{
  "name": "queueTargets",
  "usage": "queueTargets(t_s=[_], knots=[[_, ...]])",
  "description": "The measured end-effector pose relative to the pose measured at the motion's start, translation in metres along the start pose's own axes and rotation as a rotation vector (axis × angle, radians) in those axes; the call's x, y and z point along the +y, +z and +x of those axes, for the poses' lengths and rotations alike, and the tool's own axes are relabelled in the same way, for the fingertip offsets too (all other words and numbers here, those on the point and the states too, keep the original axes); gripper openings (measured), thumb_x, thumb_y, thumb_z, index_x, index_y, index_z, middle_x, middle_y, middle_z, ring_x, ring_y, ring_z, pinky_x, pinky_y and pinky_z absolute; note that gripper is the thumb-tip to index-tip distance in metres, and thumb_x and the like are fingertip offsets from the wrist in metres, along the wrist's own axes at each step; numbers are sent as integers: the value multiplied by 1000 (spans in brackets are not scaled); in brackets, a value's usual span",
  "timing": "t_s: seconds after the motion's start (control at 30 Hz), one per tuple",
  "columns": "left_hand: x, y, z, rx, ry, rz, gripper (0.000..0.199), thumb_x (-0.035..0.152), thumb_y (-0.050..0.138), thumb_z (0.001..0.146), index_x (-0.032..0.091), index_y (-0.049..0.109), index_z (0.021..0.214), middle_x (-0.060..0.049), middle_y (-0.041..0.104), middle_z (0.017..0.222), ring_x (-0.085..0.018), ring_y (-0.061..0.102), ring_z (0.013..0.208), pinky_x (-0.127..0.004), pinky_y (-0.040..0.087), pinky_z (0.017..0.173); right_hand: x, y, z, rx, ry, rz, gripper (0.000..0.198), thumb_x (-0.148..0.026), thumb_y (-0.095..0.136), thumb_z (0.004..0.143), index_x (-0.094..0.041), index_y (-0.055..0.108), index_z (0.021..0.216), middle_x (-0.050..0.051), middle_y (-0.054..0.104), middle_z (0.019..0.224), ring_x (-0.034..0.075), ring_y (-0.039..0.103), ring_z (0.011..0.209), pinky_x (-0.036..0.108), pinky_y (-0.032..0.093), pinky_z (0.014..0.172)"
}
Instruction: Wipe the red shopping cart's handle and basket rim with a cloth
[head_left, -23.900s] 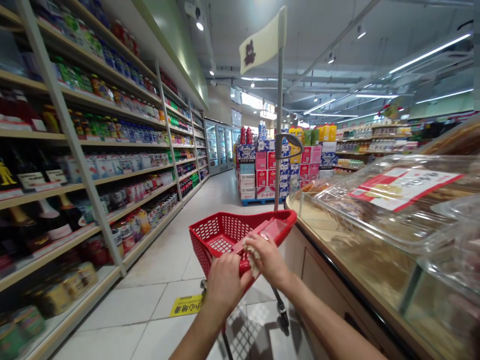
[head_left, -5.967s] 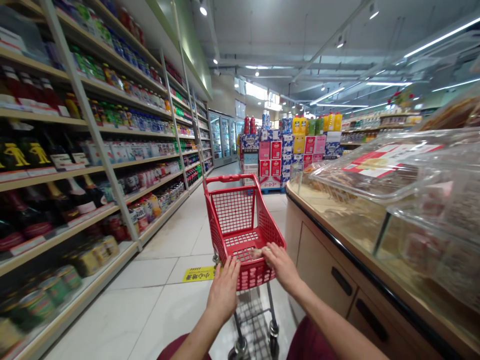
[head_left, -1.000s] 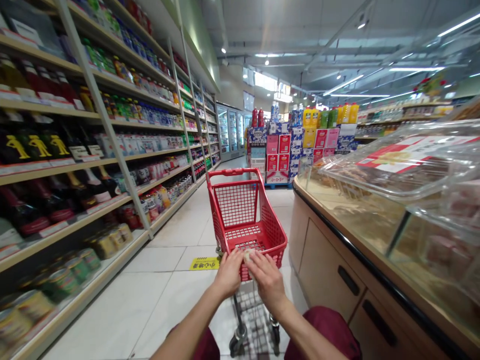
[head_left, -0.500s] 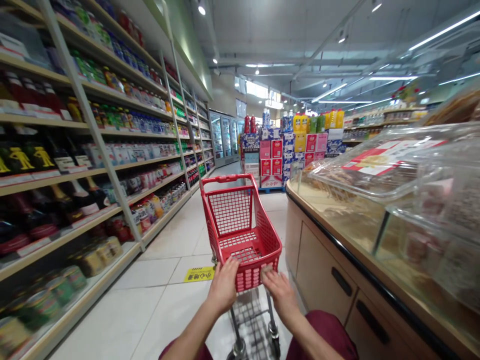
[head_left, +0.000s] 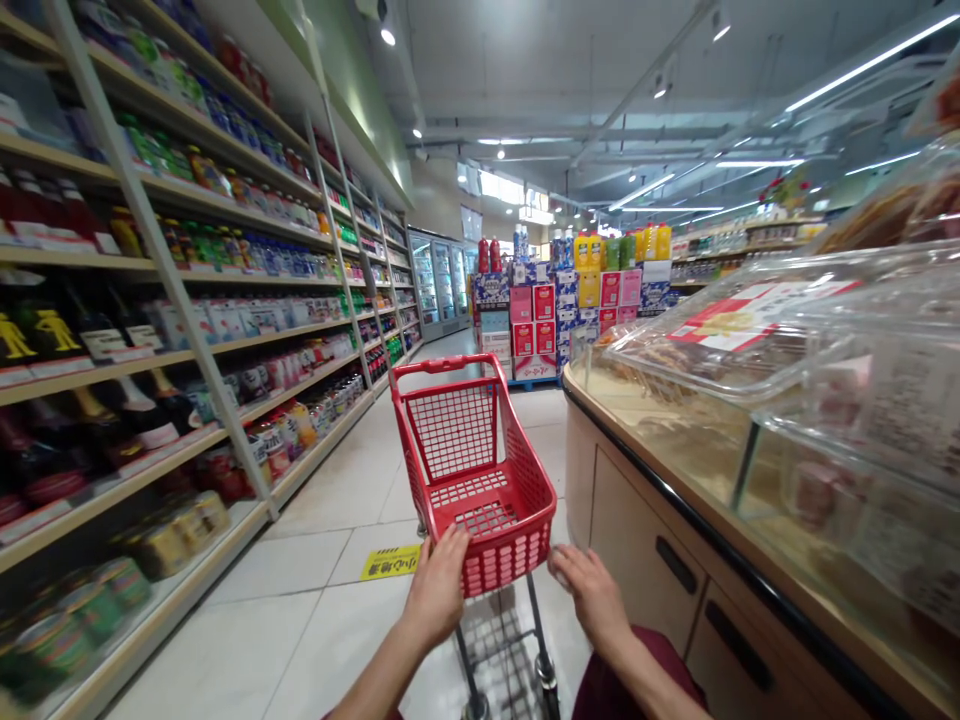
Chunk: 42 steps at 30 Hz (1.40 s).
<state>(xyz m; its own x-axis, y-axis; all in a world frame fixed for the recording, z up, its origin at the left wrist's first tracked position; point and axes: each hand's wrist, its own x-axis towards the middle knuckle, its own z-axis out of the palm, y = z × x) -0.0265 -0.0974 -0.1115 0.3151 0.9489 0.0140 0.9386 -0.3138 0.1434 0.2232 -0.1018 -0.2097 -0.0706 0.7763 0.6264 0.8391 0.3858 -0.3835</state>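
Since half a second ago, our right hand (head_left: 596, 595) has come away from the near right side of the red cart (head_left: 506, 562), where its fingertips touched the basket; now we hold it just to the right, apart from the rim. Its fingers are loosely curled, and a pale scrap (head_left: 557, 574) shows at their tips, mostly hidden; we cannot tell how firmly they close on it. Our left hand (head_left: 437, 590) has stayed at the near left corner, fingers laid over the rim; we cannot tell whether they grip it.

We face the cart's low near end, with its raised handle (head_left: 448, 365) at the far end. It stands upright on the tiled floor (head_left: 300, 650), between tall drink shelves (head_left: 174, 280) on the left and a wooden counter (head_left: 630, 520) on the right. We see a yellow floor label (head_left: 390, 562) just left of the cart, and a maroon trouser leg (head_left: 637, 680) beneath our right forearm. Clear plastic boxes (head_left: 750, 318) sit on the counter. Beyond the cart, stacked cartons (head_left: 534, 320) carry bottles, with glass-doored fridges (head_left: 439, 280) farther left.
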Motion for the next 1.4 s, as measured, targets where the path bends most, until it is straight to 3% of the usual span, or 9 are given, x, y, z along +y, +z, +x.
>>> queueTargets(t_s=[0.13, 0.33, 0.53, 0.67, 0.73, 0.93, 1.1, 1.3, 1.4], knots=[[0, 0, -1, 24, -1, 3, 67, 3, 33, 61, 13, 33, 128, -5, 33, 137, -17, 19, 129, -42, 10, 106, -1, -9, 25, 189, 35, -48, 49, -3, 33, 75, -24, 53, 114, 7, 52, 122, 18, 46, 114, 44, 29, 98], [-1, -1, 1, -11, -14, 8, 69, 3, 34, 60, 15, 33, 128, -4, 33, 137, -16, 20, 129, -42, 10, 106, 4, 16, -1, -74, 123, -24, 55, 2, 34, 63, -26, 60, 103, 4, 61, 109, 19, 56, 101, 40, 40, 89], [-1, 0, -1, 4, -13, 4, 67, 5, 34, 63, 15, 32, 129, -4, 31, 138, -16, 19, 129, -43, 10, 106, 5, 0, 20, 172, 144, -75, 55, -1, 33, 68, -20, 51, 117, 7, 54, 120, 17, 48, 111, 41, 31, 96], [0, -1, -2, -25, -17, 4, 67, 5, 34, 63, 15, 31, 129, -4, 31, 138, -16, 18, 129, -44, 10, 106, -2, 6, 17, -18, 189, -92, 53, 0, 35, 65, -24, 60, 104, 5, 62, 108, 18, 56, 101, 38, 39, 89], [-1, -1, -2, -30, -15, 3, 67, 5, 34, 63, 16, 31, 129, -4, 31, 138, -16, 18, 129, -44, 10, 106, -6, 5, 9, -40, 156, -81, 52, 0, 34, 64, -24, 63, 99, 4, 64, 103, 18, 58, 97, 36, 42, 86], [0, 0, -2, 10, -2, -15, 64, 8, 34, 65, 13, 32, 128, -4, 31, 138, -16, 18, 129, -44, 9, 106, -35, -3, 19, 270, -17, -61, 48, -6, 34, 76, -21, 49, 119, 7, 52, 121, 18, 46, 113, 41, 33, 96], [0, 0, -1, -12, 3, -29, 67, 8, 37, 62, 15, 32, 128, -4, 32, 137, -16, 19, 129, -44, 9, 106, -60, 29, -5, 157, -262, -40, 46, -1, 33, 75, -24, 59, 106, 5, 64, 103, 15, 59, 95, 32, 46, 82], [-1, -2, -2, 16, 18, -61, 62, 9, 34, 65, 13, 34, 127, -5, 34, 136, -17, 20, 129, -46, 11, 106, -83, 22, 6, 198, -291, -17, 41, -5, 35, 81, -21, 53, 115, 8, 55, 118, 17, 48, 111, 37, 38, 93], [-1, -4, -2, -4, 41, -75, 62, 10, 35, 64, 14, 35, 126, -5, 34, 136, -17, 20, 129, -44, 11, 106, -94, 34, 4, 131, -377, 1, 37, -7, 36, 82, -24, 59, 105, 4, 64, 104, 16, 58, 97, 34, 42, 87]])
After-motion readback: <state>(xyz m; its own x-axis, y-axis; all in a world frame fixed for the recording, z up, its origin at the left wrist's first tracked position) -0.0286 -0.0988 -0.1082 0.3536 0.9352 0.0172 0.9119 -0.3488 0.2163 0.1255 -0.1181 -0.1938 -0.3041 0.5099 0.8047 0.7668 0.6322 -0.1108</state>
